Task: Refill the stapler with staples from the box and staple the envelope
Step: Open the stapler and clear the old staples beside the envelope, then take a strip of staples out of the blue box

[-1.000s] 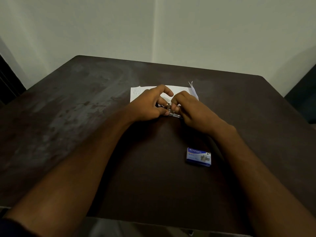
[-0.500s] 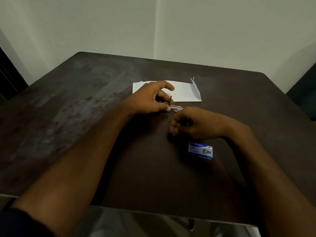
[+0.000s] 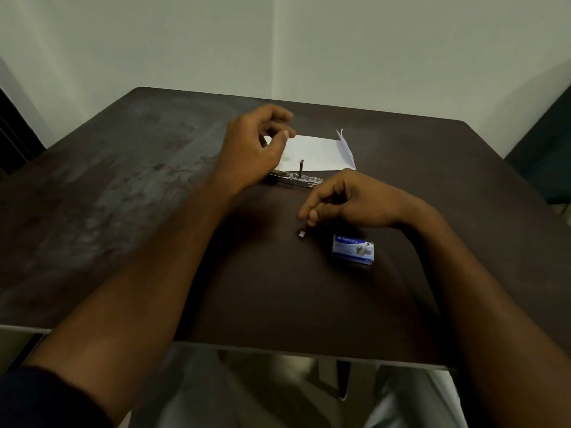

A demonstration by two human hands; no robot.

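Dark table [image 3: 154, 211], stapler [image 3: 296, 180] mid-surface

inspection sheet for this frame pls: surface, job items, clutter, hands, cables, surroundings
Surface: dark brown table, worn pale patches on its left part.
Job's things: stapler lying opened out beside the white envelope; blue staple box looks closed; small staple piece on the table left of the box.
Clutter: nothing seen.
Hands: left hand raised over the stapler's left end, fingers loose, empty; right hand curled, fingertips just above the staple piece, contact unclear.
Cables: nothing seen.
Surroundings: plain pale wall; dark shapes at both frame edges.
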